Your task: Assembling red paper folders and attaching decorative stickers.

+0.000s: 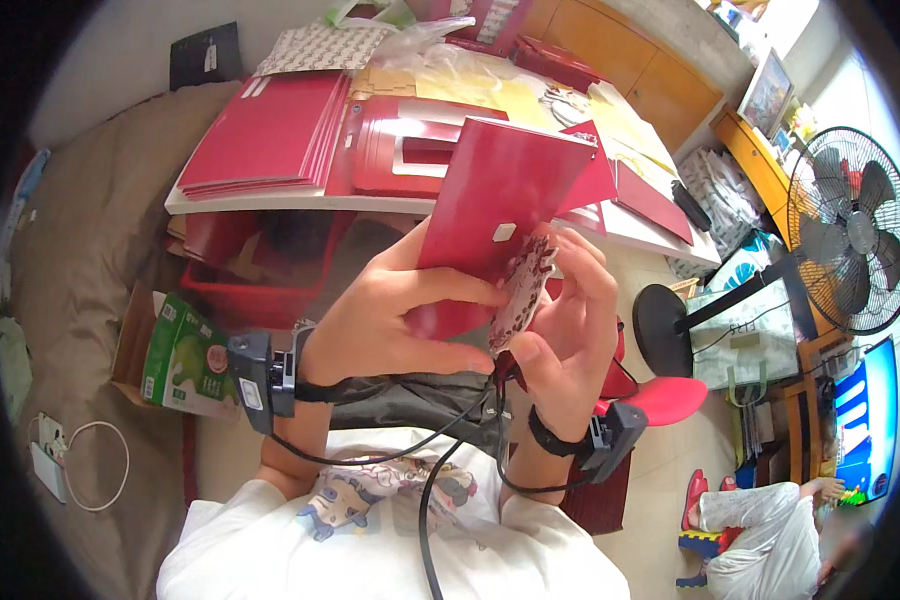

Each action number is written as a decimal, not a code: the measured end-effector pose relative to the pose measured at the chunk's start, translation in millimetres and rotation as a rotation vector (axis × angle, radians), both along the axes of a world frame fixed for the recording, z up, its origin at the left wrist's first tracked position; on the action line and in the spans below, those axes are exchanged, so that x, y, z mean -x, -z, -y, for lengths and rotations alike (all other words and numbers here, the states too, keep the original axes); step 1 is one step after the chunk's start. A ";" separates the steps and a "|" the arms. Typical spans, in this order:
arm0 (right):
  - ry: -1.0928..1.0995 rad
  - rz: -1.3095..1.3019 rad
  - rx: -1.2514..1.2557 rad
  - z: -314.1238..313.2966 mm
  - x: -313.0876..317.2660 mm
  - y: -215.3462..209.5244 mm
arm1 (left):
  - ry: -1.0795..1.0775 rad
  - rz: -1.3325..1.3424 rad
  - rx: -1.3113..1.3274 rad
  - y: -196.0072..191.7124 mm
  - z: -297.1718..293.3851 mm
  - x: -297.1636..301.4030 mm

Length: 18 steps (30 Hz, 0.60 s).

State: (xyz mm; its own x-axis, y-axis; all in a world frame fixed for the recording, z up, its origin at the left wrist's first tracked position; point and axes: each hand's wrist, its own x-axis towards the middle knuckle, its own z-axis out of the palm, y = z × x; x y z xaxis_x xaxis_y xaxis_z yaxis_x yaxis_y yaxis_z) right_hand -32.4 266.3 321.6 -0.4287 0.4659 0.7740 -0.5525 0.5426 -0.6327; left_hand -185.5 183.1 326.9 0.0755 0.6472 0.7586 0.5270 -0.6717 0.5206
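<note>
In front of my chest I hold up a glossy dark-red cardboard piece (490, 185), folded or made of several panels, with a small whitish square (504, 232) on its face. My left hand (370, 310) is closed round its lower left side, and its fingertips reach the patterned piece. That flat white piece with a dark-red pattern (521, 300) stands edge-up along the cardboard's lower right. The fingers and thumb of my right hand (575, 340) pinch it. Whether the patterned piece is joined to the cardboard, I cannot tell.
Beyond my hands, a white table (300, 204) bears a stack of red boards (265, 135) and a red tray-like piece (395, 175). Below stands a red crate (260, 300), with a green carton (190, 360) nearby. To the right are a standing fan (855, 225) and a seated person (780, 530).
</note>
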 end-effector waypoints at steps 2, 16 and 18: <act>0.010 0.017 0.011 1.9 -0.5 -0.3 | -0.014 0.002 0.006 0.4 -0.8 0.0; 0.062 0.088 0.016 5.8 -4.0 -2.0 | 0.035 0.126 0.138 0.2 1.6 -3.6; 0.069 0.089 0.013 5.6 -4.4 -1.6 | 0.035 0.107 0.126 0.3 1.8 -3.7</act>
